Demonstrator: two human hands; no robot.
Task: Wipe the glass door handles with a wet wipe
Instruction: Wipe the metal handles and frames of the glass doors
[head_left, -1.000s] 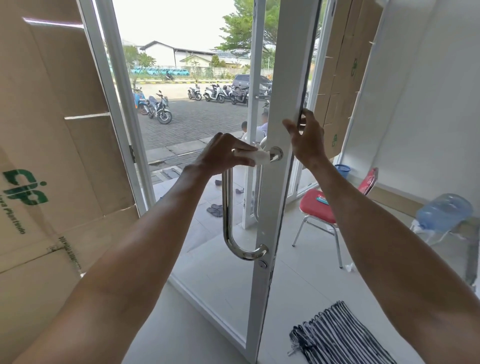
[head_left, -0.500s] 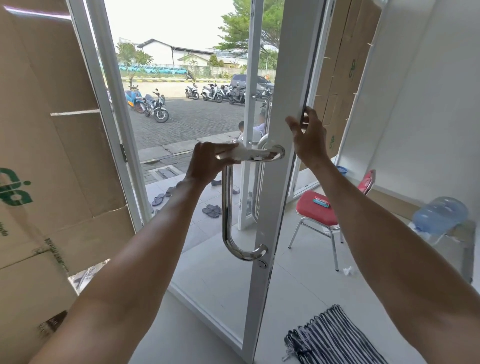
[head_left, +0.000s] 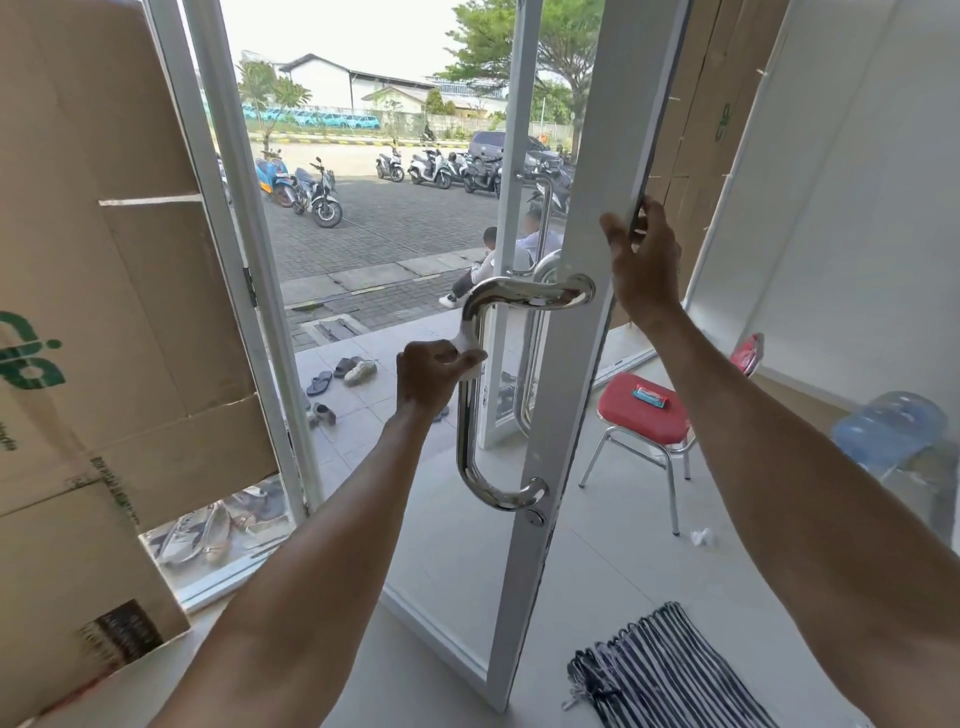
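At the open doorway, inside looking out:
Boxes: big cardboard stack (head_left: 104, 322) far left, green print on it, covers the left glass.
Wall: white panel (head_left: 857, 208) at right, more cardboard behind it near the frame.
Door: white-framed glass door (head_left: 566, 389) at centre, swung partly open; edge faces the camera.
Floor: pale tiles (head_left: 597, 571) inside, running out to the porch.
Mat: striped black/white mat (head_left: 670, 670) on floor, near right.
Chair: red-seat chair (head_left: 644, 410) w/ chrome legs, right of door; small packet lying on the seat.
Jug: blue water jug (head_left: 888, 431) on its side, far right.
Handle: chrome D-shaped handle (head_left: 470, 415) on door's near face, upright bar w/ bends top & bottom into the frame. Second handle visible thru the glass on the far side.
L hand: left hand (head_left: 431, 379) closed round the upper part of the bar, just below the top bend, wipe pinched betw. fingers & bar.
Wipe: white wipe (head_left: 467, 348) pressed on the bar, mostly hidden by the fingers.
R hand: right hand (head_left: 644, 265) gripping the door's edge above the handle, fingers curled round the far side, thumb on the near face; nothing else in it.
Shoes: sandals (head_left: 343, 371) scattered on porch left of door.
Outside: parked scooters (head_left: 311, 192), 2 people seated on the kerb.
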